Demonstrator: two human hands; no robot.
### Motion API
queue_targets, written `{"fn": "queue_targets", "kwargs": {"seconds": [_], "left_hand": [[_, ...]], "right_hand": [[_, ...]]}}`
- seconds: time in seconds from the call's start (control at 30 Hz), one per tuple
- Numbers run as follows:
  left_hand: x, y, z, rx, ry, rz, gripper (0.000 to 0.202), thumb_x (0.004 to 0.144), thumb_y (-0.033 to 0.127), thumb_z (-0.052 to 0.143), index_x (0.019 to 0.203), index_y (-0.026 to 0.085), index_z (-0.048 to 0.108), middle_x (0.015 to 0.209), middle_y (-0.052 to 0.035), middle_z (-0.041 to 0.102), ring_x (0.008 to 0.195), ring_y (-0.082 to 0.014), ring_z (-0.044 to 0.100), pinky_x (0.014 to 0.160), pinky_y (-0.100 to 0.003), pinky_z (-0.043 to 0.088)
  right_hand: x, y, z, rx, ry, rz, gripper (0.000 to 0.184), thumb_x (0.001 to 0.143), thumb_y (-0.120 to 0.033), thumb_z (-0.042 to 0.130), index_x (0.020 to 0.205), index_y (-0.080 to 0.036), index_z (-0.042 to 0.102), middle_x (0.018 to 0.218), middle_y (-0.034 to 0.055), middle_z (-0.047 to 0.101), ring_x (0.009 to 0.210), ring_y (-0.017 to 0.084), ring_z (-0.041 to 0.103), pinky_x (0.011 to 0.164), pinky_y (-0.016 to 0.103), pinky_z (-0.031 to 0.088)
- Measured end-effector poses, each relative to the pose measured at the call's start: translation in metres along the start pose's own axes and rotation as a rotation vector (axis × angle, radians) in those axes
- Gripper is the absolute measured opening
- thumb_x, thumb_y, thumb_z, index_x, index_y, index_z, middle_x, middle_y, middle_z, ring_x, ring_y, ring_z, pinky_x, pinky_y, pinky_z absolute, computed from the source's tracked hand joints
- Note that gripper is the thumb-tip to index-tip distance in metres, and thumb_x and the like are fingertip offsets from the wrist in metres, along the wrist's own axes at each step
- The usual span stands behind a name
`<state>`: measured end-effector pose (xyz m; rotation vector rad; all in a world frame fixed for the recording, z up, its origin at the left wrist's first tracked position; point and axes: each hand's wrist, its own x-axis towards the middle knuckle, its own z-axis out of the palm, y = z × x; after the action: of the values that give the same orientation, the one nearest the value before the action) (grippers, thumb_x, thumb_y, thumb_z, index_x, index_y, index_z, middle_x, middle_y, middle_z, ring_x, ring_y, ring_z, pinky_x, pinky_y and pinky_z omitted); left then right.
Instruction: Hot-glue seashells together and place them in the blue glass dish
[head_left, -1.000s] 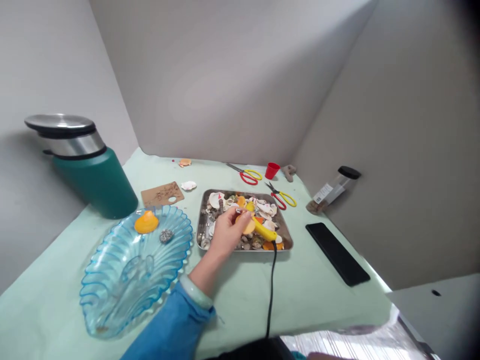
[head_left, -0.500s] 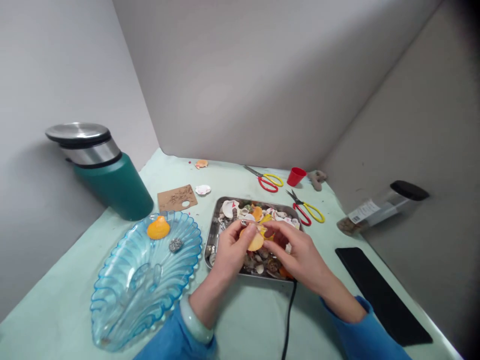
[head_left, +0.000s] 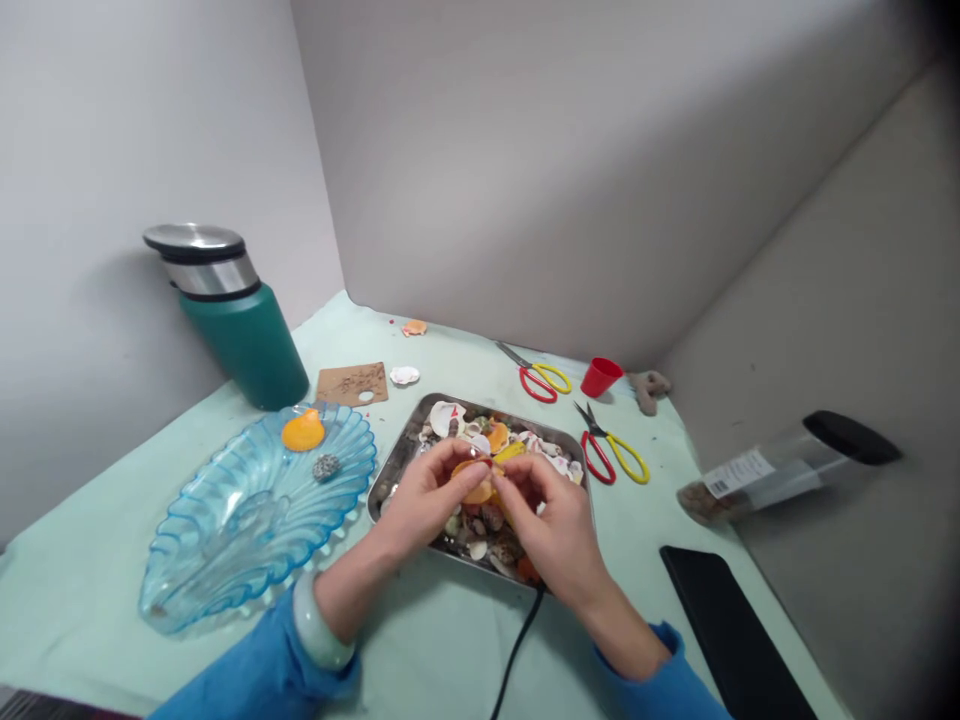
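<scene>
My left hand (head_left: 424,500) pinches an orange shell (head_left: 475,484) over the metal tray (head_left: 395,464) of mixed shells. My right hand (head_left: 553,530) meets it from the right, its fingers closed around a yellow corded tool (head_left: 510,452) whose tip touches the shell. A black cord (head_left: 516,650) runs from under my right hand toward me. To the left lies a blue shell-shaped glass dish (head_left: 247,520) holding an orange shell (head_left: 303,432) and a small grey shell (head_left: 326,467).
A green flask (head_left: 236,320) with a steel lid stands at the back left, with a brown card (head_left: 351,383) and loose shells near it. Two red-and-yellow scissors (head_left: 541,377) (head_left: 613,454) and a red cup (head_left: 601,377) lie behind the tray. A plastic jar (head_left: 787,470) and a black phone (head_left: 731,630) are on the right.
My right hand came into view and joined my left over the tray, taking hold of the yellow tool. The view shifted, so everything sits further right and lower than before.
</scene>
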<state>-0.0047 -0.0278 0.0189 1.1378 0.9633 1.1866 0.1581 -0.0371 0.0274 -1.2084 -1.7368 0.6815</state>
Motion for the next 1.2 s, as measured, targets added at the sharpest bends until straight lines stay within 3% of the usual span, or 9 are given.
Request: {"fn": "queue_targets", "kwargs": {"seconds": [0.1,0.23,0.47,0.77,1.03,1.2], "left_hand": [[-0.001,0.0,0.0,0.032,0.023,-0.003,0.028,0.08,0.043,0.071,0.089,0.016,0.065,0.081,-0.0028,0.066,0.071,-0.0138,0.059,0.063,-0.023,0.046],[-0.001,-0.002,-0.003,0.123,0.037,0.074,0.023,0.083,0.039,0.069,0.085,0.016,0.069,0.081,-0.0031,0.067,0.076,-0.0145,0.059,0.069,-0.023,0.047],[0.005,-0.001,0.001,0.125,-0.025,0.047,0.03,0.078,0.044,0.073,0.088,0.016,0.07,0.081,-0.0022,0.067,0.075,-0.0142,0.059,0.069,-0.024,0.047],[0.009,-0.007,0.002,-0.052,0.023,0.004,0.039,0.071,0.05,0.078,0.077,0.014,0.065,0.07,-0.0004,0.063,0.063,-0.0115,0.056,0.06,-0.022,0.045],[0.006,-0.008,-0.001,-0.1,-0.029,-0.101,0.04,0.073,0.049,0.078,0.086,0.013,0.068,0.075,-0.0027,0.067,0.068,-0.0136,0.061,0.063,-0.023,0.048],[0.004,-0.005,0.0,-0.182,0.026,-0.084,0.038,0.07,0.045,0.082,0.088,0.015,0.065,0.074,0.0007,0.065,0.063,-0.0102,0.059,0.059,-0.02,0.047]], "right_hand": [[0.001,0.0,0.0,0.007,-0.023,0.003,0.014,0.091,-0.03,0.06,0.084,-0.019,0.065,0.071,-0.0001,0.066,0.059,0.013,0.057,0.056,0.024,0.044],[0.001,0.001,0.002,0.037,-0.08,-0.031,0.011,0.09,-0.028,0.06,0.086,-0.019,0.065,0.07,-0.0003,0.065,0.058,0.012,0.057,0.054,0.023,0.044],[-0.002,0.011,-0.001,0.0,-0.006,-0.049,0.011,0.089,-0.029,0.061,0.084,-0.019,0.064,0.07,-0.0003,0.065,0.06,0.013,0.057,0.056,0.024,0.044],[0.0,-0.001,0.005,0.047,0.055,-0.056,0.014,0.09,-0.032,0.062,0.086,-0.019,0.065,0.072,-0.0001,0.065,0.061,0.013,0.059,0.057,0.024,0.047],[-0.003,0.004,0.006,0.012,0.092,-0.083,0.012,0.09,-0.029,0.062,0.085,-0.019,0.066,0.071,0.0006,0.066,0.061,0.013,0.059,0.056,0.024,0.047],[-0.006,0.008,0.005,0.007,0.112,-0.104,0.009,0.09,-0.027,0.064,0.089,-0.019,0.068,0.076,0.0012,0.068,0.064,0.013,0.061,0.06,0.025,0.049]]}}
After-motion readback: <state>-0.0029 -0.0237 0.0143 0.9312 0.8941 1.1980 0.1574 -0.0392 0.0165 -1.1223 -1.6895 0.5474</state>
